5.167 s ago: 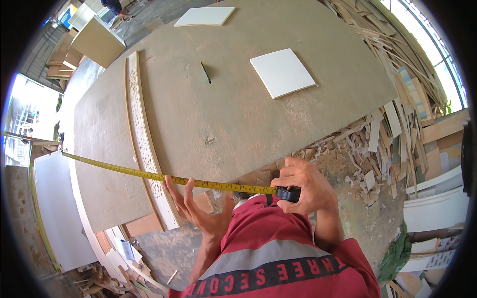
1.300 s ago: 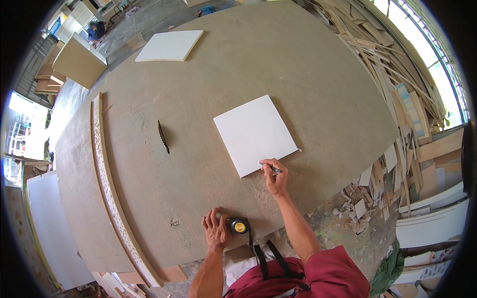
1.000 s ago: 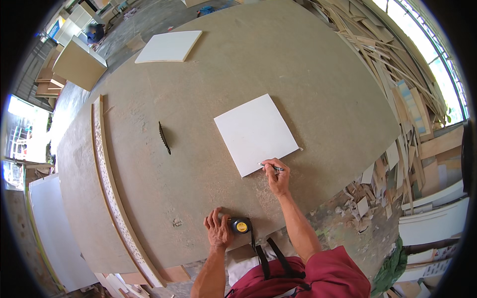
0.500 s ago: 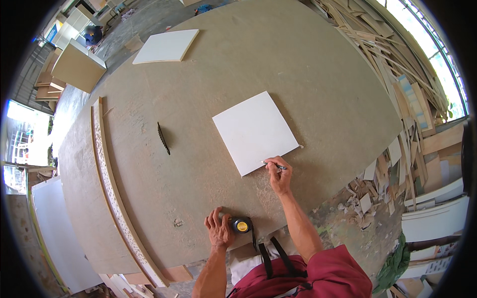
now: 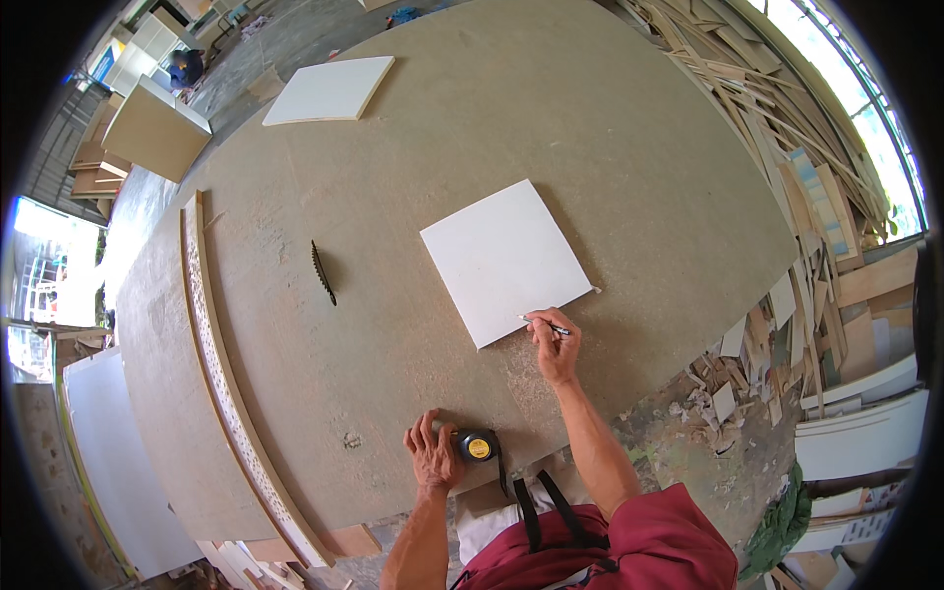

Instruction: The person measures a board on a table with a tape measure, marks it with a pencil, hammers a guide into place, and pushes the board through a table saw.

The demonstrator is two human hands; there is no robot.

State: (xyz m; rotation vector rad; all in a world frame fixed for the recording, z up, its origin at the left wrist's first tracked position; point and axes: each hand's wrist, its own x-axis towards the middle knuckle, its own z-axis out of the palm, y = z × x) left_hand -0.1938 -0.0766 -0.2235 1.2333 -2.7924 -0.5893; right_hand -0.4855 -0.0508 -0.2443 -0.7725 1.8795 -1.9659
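Observation:
A white square board (image 5: 506, 261) lies on the large brown table. At its near edge my right hand (image 5: 554, 344) is closed around a pen (image 5: 547, 325), whose tip meets the board's surface close to the near edge. By the table's front edge my left hand (image 5: 433, 454) rests with fingers spread on the tabletop. Against its thumb side sits a black tape measure (image 5: 477, 445) with a yellow round label and a dark strap hanging down; whether the thumb presses on it is hard to see.
The brown tabletop (image 5: 413, 157) also bears a dark toothed piece (image 5: 323, 273), a long narrow strip (image 5: 221, 369) at the left and a second white board (image 5: 329, 90) at the far left. Wood offcuts (image 5: 747, 88) are heaped along the right. A person (image 5: 184, 69) is far off at the upper left.
My right hand and the pen have shifted very slightly on the board, the pen tilting a little. My left hand and the tape measure have stayed in place.

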